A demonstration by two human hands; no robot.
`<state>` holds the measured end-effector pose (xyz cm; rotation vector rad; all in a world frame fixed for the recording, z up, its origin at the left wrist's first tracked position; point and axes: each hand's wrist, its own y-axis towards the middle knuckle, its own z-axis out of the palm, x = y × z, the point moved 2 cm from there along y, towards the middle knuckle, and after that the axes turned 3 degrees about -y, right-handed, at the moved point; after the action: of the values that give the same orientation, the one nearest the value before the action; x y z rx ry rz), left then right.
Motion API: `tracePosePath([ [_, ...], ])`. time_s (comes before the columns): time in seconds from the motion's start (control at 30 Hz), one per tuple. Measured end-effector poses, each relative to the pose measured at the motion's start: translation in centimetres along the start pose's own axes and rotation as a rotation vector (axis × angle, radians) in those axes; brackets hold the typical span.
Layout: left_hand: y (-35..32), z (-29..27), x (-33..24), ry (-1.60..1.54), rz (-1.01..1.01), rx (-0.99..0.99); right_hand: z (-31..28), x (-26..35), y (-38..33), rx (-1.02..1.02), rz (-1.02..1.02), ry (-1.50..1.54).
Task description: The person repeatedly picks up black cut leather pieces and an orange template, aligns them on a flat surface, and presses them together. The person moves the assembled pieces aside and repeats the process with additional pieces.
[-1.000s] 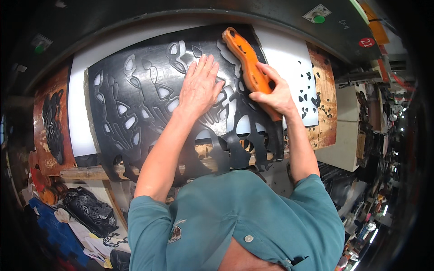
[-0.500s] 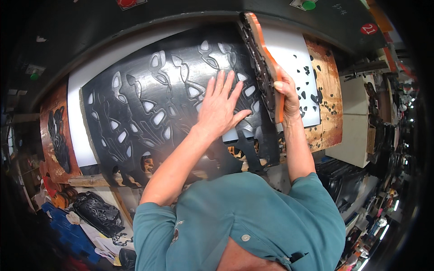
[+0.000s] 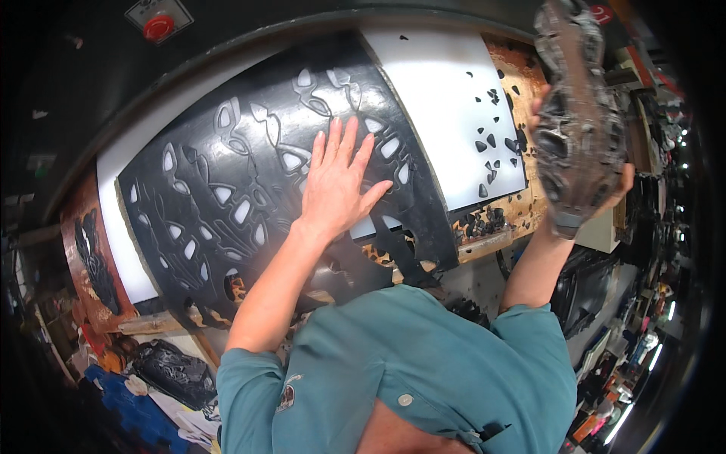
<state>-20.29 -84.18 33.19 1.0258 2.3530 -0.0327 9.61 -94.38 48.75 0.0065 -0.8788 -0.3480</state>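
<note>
A large black sheet [image 3: 227, 189] with many leaf-shaped cut-outs lies on a white board [image 3: 446, 98]. My left hand [image 3: 336, 181] rests flat on the sheet, fingers spread, near its right part. My right hand [image 3: 605, 189] is raised at the right edge and grips a long cutting die [image 3: 575, 121], seen from its dark, worn underside, lifted off the sheet and held upright. The die hides most of my right hand.
Small black offcuts [image 3: 491, 144] lie scattered on the white board and pile up at the worn wooden edge [image 3: 514, 219]. A red push button [image 3: 157, 26] sits on the machine above. A second dark patterned piece [image 3: 94, 250] lies far left; bags and clutter lie lower left.
My right hand has lifted the die off the black sheet and swung it right and up, turning its underside toward me. My left hand has stayed pressed on the sheet.
</note>
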Motion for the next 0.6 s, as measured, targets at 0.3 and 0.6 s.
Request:
tracePosePath([
  [0.3, -8.2, -7.7, 6.9, -0.009, -0.214, -0.397, -6.4, -11.3, -1.0, -0.354, 0.362, 0.611],
  [0.6, -27.0, -15.0, 11.9, 0.375, -0.972, -0.546, -10.7, -6.7, 0.7, -0.191, 0.394, -1.183],
])
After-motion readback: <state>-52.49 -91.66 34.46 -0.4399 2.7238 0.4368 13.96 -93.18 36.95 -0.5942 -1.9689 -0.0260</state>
